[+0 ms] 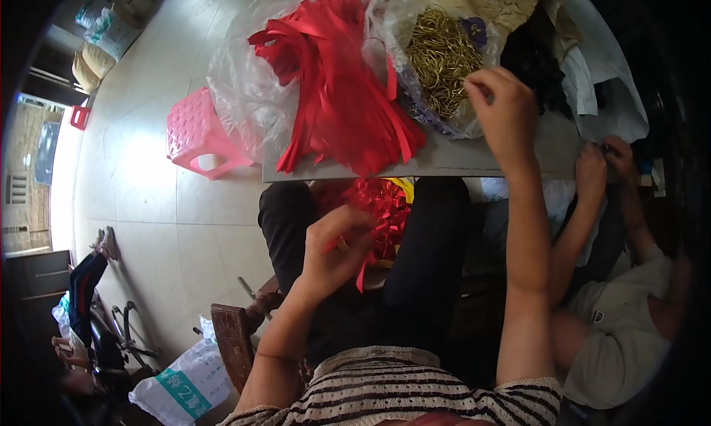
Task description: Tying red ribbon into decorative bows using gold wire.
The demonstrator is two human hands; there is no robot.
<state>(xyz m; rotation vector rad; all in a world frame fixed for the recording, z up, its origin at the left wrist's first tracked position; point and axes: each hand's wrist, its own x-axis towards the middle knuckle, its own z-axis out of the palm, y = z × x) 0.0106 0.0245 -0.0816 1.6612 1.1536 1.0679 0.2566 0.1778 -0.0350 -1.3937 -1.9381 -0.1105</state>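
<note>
My left hand [337,248] is closed, slightly blurred, above my lap. A red ribbon [363,273] shows at its fingers, one end hanging down. My right hand [507,111] is raised at the edge of a plastic bag of gold cord loops [444,55], thumb and forefinger pinched together. Whatever lies between those fingertips is too small to make out. A thick bundle of red ribbon strips [333,92] lies on clear plastic on the table, its ends reaching the near edge. Below, between my knees, sits a heap of red ribbon bows [385,207] with some yellow at its rim.
The grey table [474,155] ends just before my knees. A pink plastic stool [204,133] stands to its left. At right, a co-worker's hands [596,167] work by the table edge. A wooden chair arm [233,344] and a white sack [189,381] are at lower left.
</note>
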